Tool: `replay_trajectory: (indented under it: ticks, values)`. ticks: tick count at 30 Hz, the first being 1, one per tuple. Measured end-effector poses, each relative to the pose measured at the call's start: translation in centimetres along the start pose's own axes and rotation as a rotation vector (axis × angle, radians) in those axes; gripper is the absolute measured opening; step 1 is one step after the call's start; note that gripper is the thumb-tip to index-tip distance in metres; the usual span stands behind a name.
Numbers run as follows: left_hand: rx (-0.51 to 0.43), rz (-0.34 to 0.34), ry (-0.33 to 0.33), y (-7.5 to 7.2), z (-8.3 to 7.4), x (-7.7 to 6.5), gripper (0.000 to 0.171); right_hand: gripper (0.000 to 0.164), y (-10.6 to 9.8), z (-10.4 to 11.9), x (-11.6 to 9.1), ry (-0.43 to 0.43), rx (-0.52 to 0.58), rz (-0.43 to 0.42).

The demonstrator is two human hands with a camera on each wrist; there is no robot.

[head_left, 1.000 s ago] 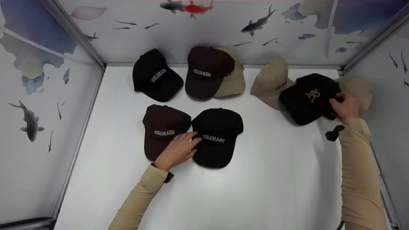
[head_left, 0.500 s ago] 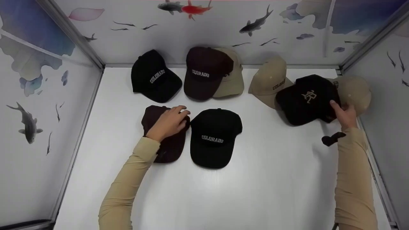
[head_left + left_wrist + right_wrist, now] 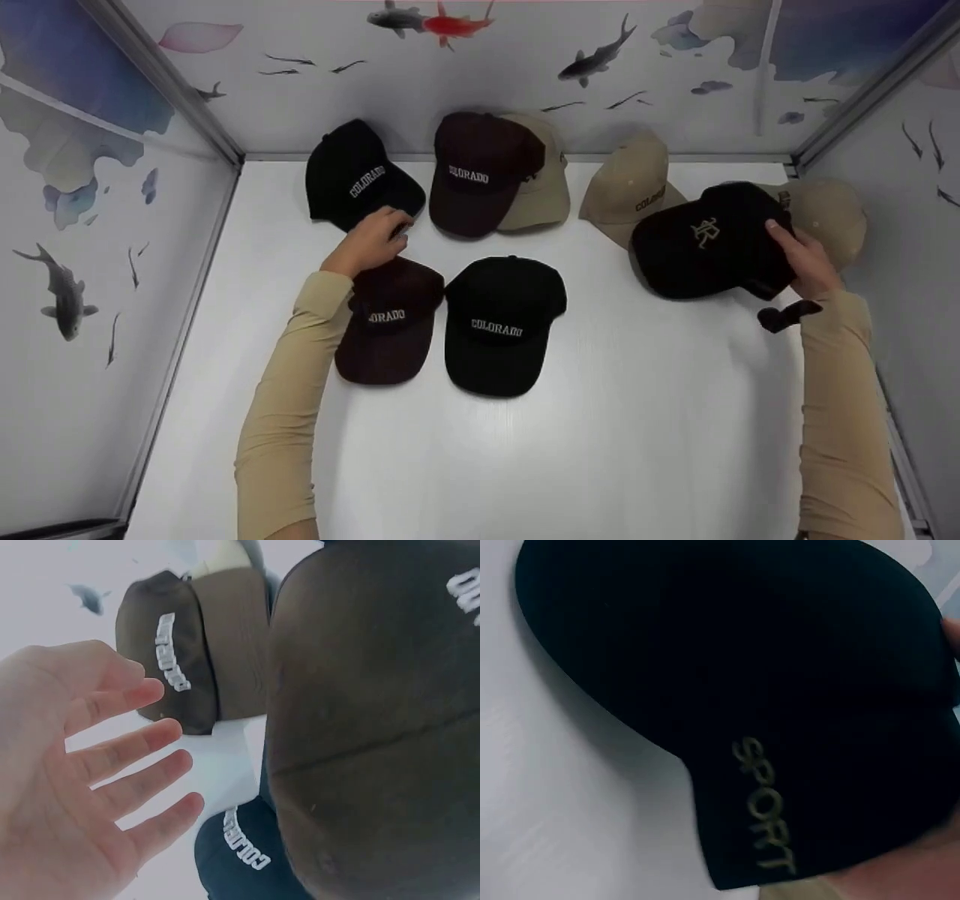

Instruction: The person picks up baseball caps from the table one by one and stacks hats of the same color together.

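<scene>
In the head view my right hand grips a black baseball cap with a gold R emblem by its right side, thumb on top. The right wrist view shows that black cap close up, with SPORT lettering on its side. My left hand hovers over the top of a dark maroon COLORADO cap, near the brim of a black COLORADO cap behind. In the left wrist view the left hand holds nothing, its fingers spread apart and loosely bent.
Another black COLORADO cap lies beside the front maroon one. At the back, a second maroon cap overlaps a beige cap. Two more beige caps flank the R cap. Patterned walls enclose the white table.
My left hand has left the front black cap and moved back and left, across the maroon cap. My right hand has shifted its grip and drawn the R cap slightly left and forward.
</scene>
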State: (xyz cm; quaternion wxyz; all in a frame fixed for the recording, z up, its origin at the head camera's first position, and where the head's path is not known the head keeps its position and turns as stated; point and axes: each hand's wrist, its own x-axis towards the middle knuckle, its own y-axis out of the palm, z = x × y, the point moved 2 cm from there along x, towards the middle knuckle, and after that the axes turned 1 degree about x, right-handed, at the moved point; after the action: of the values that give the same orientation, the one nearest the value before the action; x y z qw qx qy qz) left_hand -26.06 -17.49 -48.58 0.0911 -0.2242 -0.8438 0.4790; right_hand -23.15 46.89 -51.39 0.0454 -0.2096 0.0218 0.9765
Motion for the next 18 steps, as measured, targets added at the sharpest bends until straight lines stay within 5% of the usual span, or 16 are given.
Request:
replay_trajectory:
  ticks: [5, 11, 18]
  values:
    - [-0.062, -0.038, 0.066, -1.0, 0.4, 0.7, 0.028, 0.018, 0.9, 1.8, -0.1, -0.059, 0.047, 0.190]
    - [-0.053, -0.042, 0.065, -2.1, 0.2, 1.5, 0.029, 0.018, 3.3, 4.1, -1.1, -0.150, 0.029, 0.257]
    - [-0.014, -0.025, 0.085, -2.6, 0.1, 2.6, 0.029, 0.029, 6.6, 6.4, -2.3, -0.283, -0.470, 0.267]
